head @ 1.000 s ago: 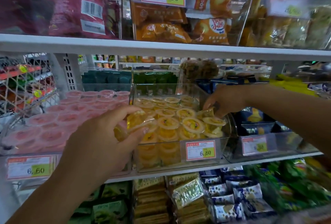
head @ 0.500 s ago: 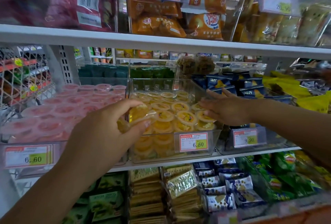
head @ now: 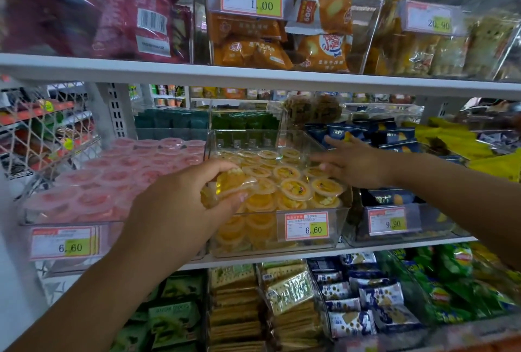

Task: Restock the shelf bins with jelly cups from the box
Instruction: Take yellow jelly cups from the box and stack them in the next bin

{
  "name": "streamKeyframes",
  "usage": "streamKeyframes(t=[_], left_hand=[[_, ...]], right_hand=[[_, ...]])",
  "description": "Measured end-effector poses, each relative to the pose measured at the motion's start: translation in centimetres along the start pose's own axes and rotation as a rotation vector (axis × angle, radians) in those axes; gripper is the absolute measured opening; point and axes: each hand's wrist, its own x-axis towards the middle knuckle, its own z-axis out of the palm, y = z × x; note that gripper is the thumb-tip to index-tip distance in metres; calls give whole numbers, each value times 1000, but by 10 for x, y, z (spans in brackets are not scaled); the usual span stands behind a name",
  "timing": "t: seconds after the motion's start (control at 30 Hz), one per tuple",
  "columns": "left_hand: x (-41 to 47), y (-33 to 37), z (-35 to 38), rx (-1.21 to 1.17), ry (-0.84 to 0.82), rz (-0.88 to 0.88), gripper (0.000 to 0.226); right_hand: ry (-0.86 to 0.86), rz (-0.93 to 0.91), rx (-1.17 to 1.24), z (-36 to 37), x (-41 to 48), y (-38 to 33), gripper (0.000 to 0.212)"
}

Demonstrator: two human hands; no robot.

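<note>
A clear shelf bin (head: 342, 219) in the middle of the shelf holds several yellow jelly cups (head: 294, 188) stacked in layers. My left hand (head: 180, 205) grips a yellow jelly cup (head: 229, 182) at the bin's front left corner, fingers curled over it. My right hand (head: 355, 164) reaches over the bin's right side with fingers spread and straight, holding nothing, just above the cups. To the left, another clear bin (head: 25, 215) is full of pink jelly cups (head: 112, 177). The box is not in view.
The white shelf above (head: 253, 75) overhangs the bins and carries orange and red snack bags. Right of the yellow bin stands a bin of dark blue packets (head: 392, 199). Green packets (head: 242, 120) sit behind. Cracker packs fill the shelf below (head: 287, 292).
My right hand has lifted off the yellow cups at the bin's right and spread its fingers. My left hand keeps its jelly cup at the bin's front left.
</note>
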Motion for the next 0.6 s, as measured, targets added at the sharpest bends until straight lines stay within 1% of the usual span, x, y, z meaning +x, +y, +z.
streamKeyframes(t=[0.07, 0.1, 0.13, 0.17, 0.23, 0.27, 0.33, 0.4, 0.47, 0.53, 0.6], left_hand=[[5, -1, 2, 39, -15, 0, 55], [8, -1, 4, 49, -20, -4, 53], [11, -1, 6, 53, -26, -9, 52], [14, -1, 7, 54, -27, -11, 50], [19, -1, 8, 64, -19, 0, 45], [21, 0, 8, 69, -14, 13, 39], [25, -1, 8, 74, -7, 38, 29], [29, -6, 5, 33, -8, 27, 29], [35, -16, 0, -48, 18, -28, 35], [41, -27, -11, -97, 85, -83, 31], [46, -36, -21, -147, 115, -130, 25]], right_hand=[[168, -75, 325, -19, -10, -18, 42], [192, -150, 506, -27, -15, -31, 40], [168, -226, 652, -33, -20, -44, 41], [112, -290, 744, -36, -24, -58, 43], [31, -387, 832, -34, -25, -80, 44], [37, -414, 856, -31, -22, -88, 40], [107, -432, 892, -28, -14, -100, 31], [163, -414, 910, -30, -4, -103, 23], [233, -348, 868, -35, 11, -101, 17], [287, -236, 734, -39, 37, -95, 16], [265, -123, 635, -36, 72, -89, 19]])
